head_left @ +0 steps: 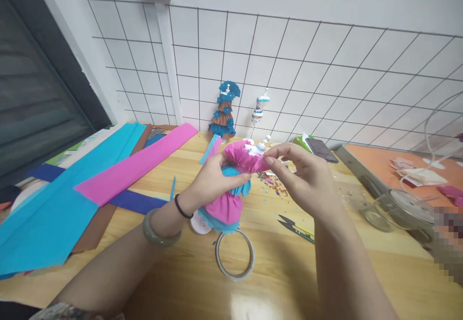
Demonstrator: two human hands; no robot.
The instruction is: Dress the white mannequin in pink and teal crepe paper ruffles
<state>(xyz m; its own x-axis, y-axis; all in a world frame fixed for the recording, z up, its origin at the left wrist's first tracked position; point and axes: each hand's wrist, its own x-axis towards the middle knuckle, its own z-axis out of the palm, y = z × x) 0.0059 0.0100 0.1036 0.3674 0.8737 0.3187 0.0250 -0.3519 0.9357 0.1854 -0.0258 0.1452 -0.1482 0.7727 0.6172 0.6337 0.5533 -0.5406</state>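
My left hand [211,182] is wrapped round the waist of a small crepe-paper doll [227,199] with a pink and blue skirt, holding it above the wooden table [289,271]. My right hand [302,177] pinches the pink crepe ruffle [243,157] at the doll's top between thumb and fingertips. A jade bangle and a black hair tie sit on my left wrist.
Long crepe sheets in blue [54,204], pink [137,163] and dark blue lie at left. A tape ring [235,255] and small scissors [294,227] lie near the doll. A finished blue doll [224,110] stands by the grid wall. A phone [321,149], an orange mat [387,163] and glass jar sit at right.
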